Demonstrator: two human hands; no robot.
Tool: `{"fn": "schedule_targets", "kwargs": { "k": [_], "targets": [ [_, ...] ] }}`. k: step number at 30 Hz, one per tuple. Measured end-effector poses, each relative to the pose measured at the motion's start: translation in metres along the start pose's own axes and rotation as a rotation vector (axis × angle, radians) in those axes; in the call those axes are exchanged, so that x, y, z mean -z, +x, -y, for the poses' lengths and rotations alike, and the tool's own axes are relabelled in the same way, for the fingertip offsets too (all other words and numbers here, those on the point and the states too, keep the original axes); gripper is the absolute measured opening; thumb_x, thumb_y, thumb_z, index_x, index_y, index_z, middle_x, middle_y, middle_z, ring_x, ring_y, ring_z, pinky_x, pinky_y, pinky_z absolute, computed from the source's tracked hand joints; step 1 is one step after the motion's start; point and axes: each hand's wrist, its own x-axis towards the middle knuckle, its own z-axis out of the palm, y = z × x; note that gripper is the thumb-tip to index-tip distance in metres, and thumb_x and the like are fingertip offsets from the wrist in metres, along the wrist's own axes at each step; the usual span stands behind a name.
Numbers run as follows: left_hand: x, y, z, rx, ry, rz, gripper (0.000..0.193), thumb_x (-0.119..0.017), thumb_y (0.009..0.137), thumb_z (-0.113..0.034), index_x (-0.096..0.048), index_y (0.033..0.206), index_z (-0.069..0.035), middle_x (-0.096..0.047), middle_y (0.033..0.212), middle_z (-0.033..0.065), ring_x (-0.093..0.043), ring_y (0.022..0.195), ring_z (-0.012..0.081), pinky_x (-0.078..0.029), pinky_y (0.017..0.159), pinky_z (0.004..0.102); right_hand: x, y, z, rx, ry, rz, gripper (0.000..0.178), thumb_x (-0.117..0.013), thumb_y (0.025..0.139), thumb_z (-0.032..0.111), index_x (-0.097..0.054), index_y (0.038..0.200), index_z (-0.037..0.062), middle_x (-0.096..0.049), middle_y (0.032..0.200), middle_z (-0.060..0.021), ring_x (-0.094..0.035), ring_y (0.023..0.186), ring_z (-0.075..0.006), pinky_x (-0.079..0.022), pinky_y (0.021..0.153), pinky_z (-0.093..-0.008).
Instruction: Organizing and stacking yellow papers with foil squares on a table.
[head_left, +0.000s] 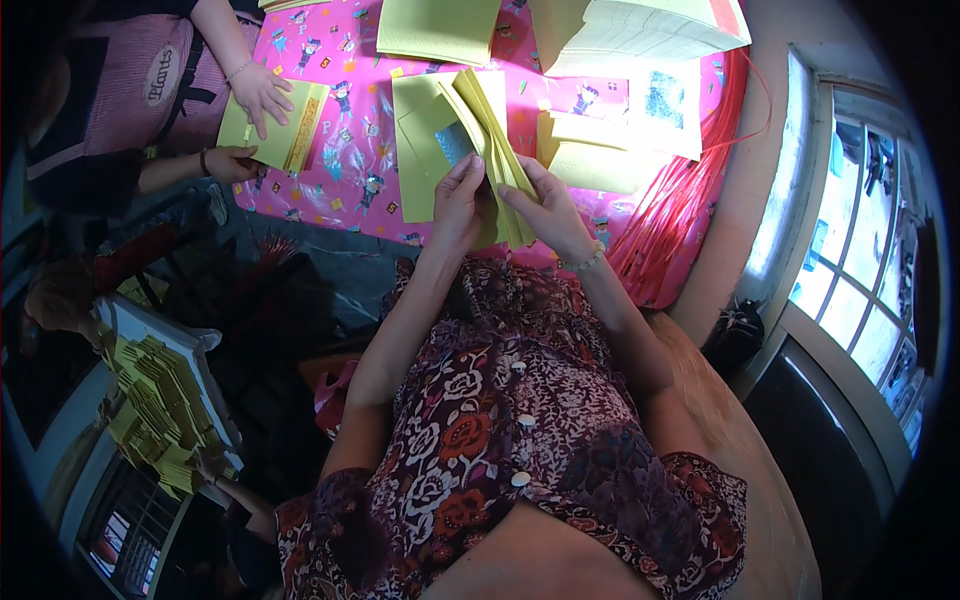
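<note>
Between my two hands is a sheaf of yellow paper sheets (487,125), raised over the near edge of the table and fanned a little at the top. My left hand (459,205) grips its left side, thumb on the front. On the right side, my right hand (550,208) has its fingers and thumb closed around the sheets' edge. A shiny silver-blue patch shows on one sheet beside my left thumb. Behind the sheaf, more yellow sheets (410,150) lie flat on the pink patterned tablecloth (365,115).
Yellow paper stacks (440,28) and a tall paper stack (640,40) stand farther back. A smaller yellow stack (590,150) and pink-red strings (665,215) lie right. At left, another person's hands (262,100) rest on yellow paper. Piled yellow bundles (165,385) cover another table, lower left.
</note>
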Motion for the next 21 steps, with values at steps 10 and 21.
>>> {"fn": "schedule_targets", "kwargs": {
  "k": [10, 21],
  "targets": [
    [-0.002, 0.002, 0.000, -0.039, 0.068, -0.009, 0.023, -0.055, 0.095, -0.016, -0.061, 0.111, 0.000, -0.064, 0.103, 0.0048, -0.060, 0.091, 0.0107, -0.048, 0.083, 0.0256, -0.002, 0.003, 0.006, -0.023, 0.063, 0.001, 0.037, -0.061, 0.089, 0.011, -0.050, 0.122, 0.0002, -0.059, 0.104, -0.0025, -0.054, 0.096, -0.0077, -0.046, 0.084, -0.0234],
    [-0.019, -0.038, -0.020, -0.189, 0.324, -0.107, 0.019, -0.050, 0.095, -0.015, -0.058, 0.104, -0.001, -0.059, 0.093, 0.0027, -0.056, 0.083, 0.0108, -0.046, 0.072, 0.0249, -0.011, -0.013, -0.006, 0.237, -0.374, -0.203, 0.015, -0.051, 0.091, 0.006, -0.050, 0.106, 0.0018, -0.055, 0.076, -0.0118, -0.056, 0.070, -0.0182, -0.047, 0.063, -0.0338]
  ]
}}
